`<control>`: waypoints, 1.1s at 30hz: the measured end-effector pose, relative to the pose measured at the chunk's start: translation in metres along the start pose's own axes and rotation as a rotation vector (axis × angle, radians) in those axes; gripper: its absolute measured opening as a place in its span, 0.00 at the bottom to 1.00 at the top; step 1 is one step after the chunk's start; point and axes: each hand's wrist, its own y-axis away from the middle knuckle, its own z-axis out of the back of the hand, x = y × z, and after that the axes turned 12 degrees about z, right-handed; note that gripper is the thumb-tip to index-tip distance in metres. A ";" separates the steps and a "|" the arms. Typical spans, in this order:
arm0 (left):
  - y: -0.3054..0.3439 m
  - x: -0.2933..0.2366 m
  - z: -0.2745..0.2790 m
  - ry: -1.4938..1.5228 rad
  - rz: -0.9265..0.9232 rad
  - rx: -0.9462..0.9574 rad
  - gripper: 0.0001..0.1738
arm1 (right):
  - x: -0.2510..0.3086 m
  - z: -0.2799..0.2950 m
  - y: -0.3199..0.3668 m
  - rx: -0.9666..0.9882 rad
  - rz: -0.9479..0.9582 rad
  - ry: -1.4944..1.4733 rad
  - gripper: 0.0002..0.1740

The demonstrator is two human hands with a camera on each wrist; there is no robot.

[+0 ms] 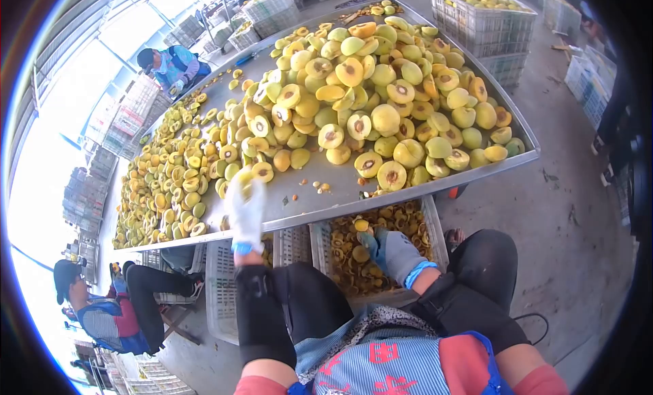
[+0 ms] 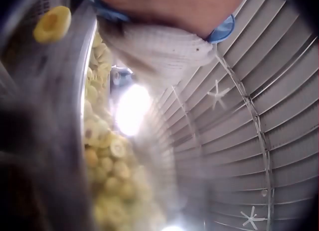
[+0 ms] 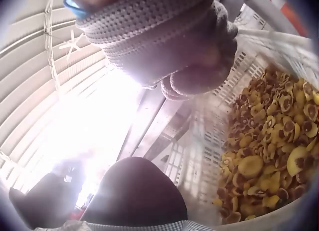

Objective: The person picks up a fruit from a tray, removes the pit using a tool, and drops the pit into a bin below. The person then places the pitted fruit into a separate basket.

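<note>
My left hand (image 1: pixel 246 208), in a white glove and blurred, reaches over the table's near edge. Its fingers lie loosely toward the halved yellow stone fruit (image 1: pixel 262 171) at the heap's edge. My right hand (image 1: pixel 394 253), gloved in grey with teal fingertips, hangs over a white crate (image 1: pixel 317 253) of fruit pieces below the table. In the right wrist view, the fingers (image 3: pixel 192 81) are curled; I cannot tell what lies inside them. Right at its fingertips in the head view is a yellow fruit half (image 1: pixel 361 225); the left wrist view shows its hollowed face.
A large heap of fruit halves (image 1: pixel 350 72) covers much of the metal table (image 1: pixel 320 203); small pits (image 1: pixel 322 187) lie near its raised rim. Another white crate (image 1: pixel 222 286) stands left, under the edge. Two other people (image 1: pixel 178 65) sit around the table. Stacked crates (image 1: pixel 483 28) stand behind.
</note>
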 end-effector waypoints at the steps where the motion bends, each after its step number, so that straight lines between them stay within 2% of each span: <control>1: -0.013 -0.013 -0.021 -0.068 -0.003 0.162 0.20 | 0.000 0.002 -0.003 -0.007 -0.008 0.019 0.31; 2: -0.022 -0.014 -0.047 -0.136 -0.018 0.211 0.26 | 0.000 0.003 -0.007 -0.022 -0.016 0.060 0.30; 3: -0.028 -0.033 -0.061 -0.253 0.080 0.344 0.33 | 0.000 0.004 -0.009 -0.034 -0.027 0.101 0.28; 4: -0.040 -0.029 -0.079 -0.425 0.186 0.466 0.38 | 0.000 0.004 -0.009 -0.047 -0.038 0.141 0.27; 5: -0.047 -0.009 -0.100 -0.585 0.053 0.454 0.39 | 0.000 0.004 -0.008 -0.057 -0.011 0.157 0.26; 7: -0.045 -0.029 -0.108 -0.728 0.108 0.481 0.36 | 0.000 0.006 -0.003 -0.074 0.049 0.193 0.24; 10: -0.039 -0.032 -0.104 -0.700 0.040 0.548 0.30 | 0.004 0.009 0.002 -0.146 0.142 0.132 0.22; 13: -0.028 -0.015 -0.100 -0.551 -0.045 0.498 0.26 | 0.006 0.011 0.004 -0.138 0.181 0.038 0.21; 14: -0.024 -0.011 -0.099 -0.502 -0.045 0.453 0.22 | 0.008 0.011 0.007 -0.142 0.188 0.014 0.21; 17: -0.021 0.005 -0.098 -0.391 0.019 0.359 0.20 | 0.010 0.013 0.008 -0.179 0.197 -0.058 0.20; 18: -0.016 -0.002 -0.091 -0.262 0.074 0.326 0.17 | 0.010 0.014 0.009 -0.196 0.181 -0.084 0.19; 19: -0.017 -0.009 -0.083 -0.082 0.354 0.372 0.21 | 0.010 0.014 0.010 -0.211 0.163 -0.111 0.18; 21: -0.006 -0.017 -0.074 0.031 0.309 0.349 0.25 | 0.009 0.017 0.009 -0.247 0.186 -0.151 0.18; 24: -0.008 -0.007 -0.091 -0.243 -0.194 0.216 0.32 | 0.007 0.013 0.006 -0.256 0.200 -0.190 0.17; 27: 0.005 -0.030 -0.110 -0.353 -0.084 0.531 0.31 | 0.011 0.014 0.005 -0.246 0.183 -0.155 0.17; 28: 0.007 -0.024 -0.124 -0.452 -0.124 0.419 0.30 | 0.012 0.015 0.005 -0.244 0.174 -0.134 0.16; 31: -0.001 -0.035 -0.120 -0.392 -0.035 0.489 0.29 | 0.007 0.016 0.003 -0.284 0.209 -0.268 0.21; 33: -0.005 -0.015 -0.114 0.026 0.175 0.501 0.31 | 0.011 0.021 0.003 -0.319 0.228 -0.334 0.20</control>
